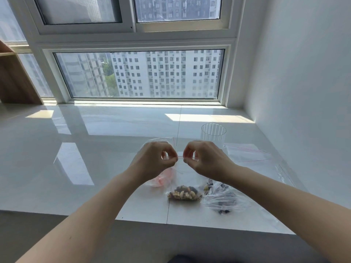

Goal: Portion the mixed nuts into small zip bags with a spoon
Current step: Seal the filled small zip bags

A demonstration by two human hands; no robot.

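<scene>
I see both hands raised above the white surface (95,158). The left hand (153,160) and right hand (206,161) each have a grip pinched tight on the top seal of a small zip bag (180,173), thumb against forefinger. Its nuts (184,193) rest at the bottom. A clear glass (213,132) stands behind.
</scene>
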